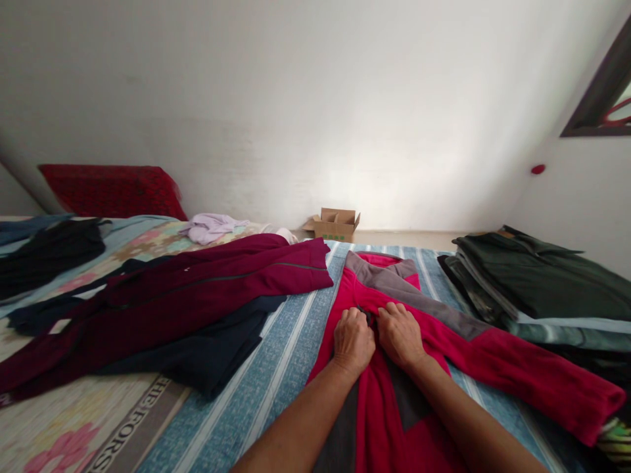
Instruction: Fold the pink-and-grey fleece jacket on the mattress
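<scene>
A red fleece jacket point(497, 364) with grey panels lies spread on the blue striped bedspread point(276, 374) in front of me. Both my hands rest side by side on its chest, near the front opening. My left hand point(353, 340) has its fingers curled down into the red fabric. My right hand point(400, 334) is likewise closed, pinching the fabric by the grey collar edge. One red sleeve stretches out to the right.
A maroon garment point(197, 282) lies over dark navy clothes point(217, 355) on the left. A stack of folded dark green clothes point(547, 282) sits on the right. A red pillow point(111, 189), a lilac cloth point(211, 226) and a small cardboard box point(335, 223) lie farther back.
</scene>
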The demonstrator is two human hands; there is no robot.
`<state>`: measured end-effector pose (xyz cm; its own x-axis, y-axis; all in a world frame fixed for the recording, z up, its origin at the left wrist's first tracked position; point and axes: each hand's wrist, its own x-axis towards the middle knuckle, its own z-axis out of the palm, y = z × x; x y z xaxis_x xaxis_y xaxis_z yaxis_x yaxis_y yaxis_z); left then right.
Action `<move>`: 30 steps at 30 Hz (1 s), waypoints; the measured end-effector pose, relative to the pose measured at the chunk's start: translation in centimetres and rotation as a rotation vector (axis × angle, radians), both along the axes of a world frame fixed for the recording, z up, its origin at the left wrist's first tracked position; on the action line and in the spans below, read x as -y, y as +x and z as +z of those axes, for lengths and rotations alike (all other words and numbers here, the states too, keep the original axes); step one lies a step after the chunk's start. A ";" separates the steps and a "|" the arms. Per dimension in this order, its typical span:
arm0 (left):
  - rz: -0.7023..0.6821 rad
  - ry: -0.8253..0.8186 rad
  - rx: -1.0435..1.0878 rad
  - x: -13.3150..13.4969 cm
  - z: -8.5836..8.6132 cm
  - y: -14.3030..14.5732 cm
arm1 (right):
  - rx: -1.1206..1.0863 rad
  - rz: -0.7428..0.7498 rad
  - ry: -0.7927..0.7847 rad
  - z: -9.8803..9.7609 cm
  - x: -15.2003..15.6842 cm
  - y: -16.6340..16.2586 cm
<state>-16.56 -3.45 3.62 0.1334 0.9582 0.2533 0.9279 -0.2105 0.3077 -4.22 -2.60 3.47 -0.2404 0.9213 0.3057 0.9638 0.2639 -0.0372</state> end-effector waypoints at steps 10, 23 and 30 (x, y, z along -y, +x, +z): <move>0.059 0.036 0.057 -0.3 -0.2 -0.1 | -0.036 -0.040 0.027 -0.1 -0.2 0.3; 0.014 0.066 0.046 -0.1 -0.4 -0.2 | -0.335 -0.178 -0.112 0.1 -1.9 1.3; -0.056 0.124 -0.048 0.3 -0.4 0.3 | -0.385 -0.212 -0.132 0.1 -2.4 1.6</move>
<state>-16.30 -3.78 3.27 0.2006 0.9106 0.3613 0.9265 -0.2962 0.2320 -2.62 -0.17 3.59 0.0652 0.9750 0.2124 0.9054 0.0317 -0.4234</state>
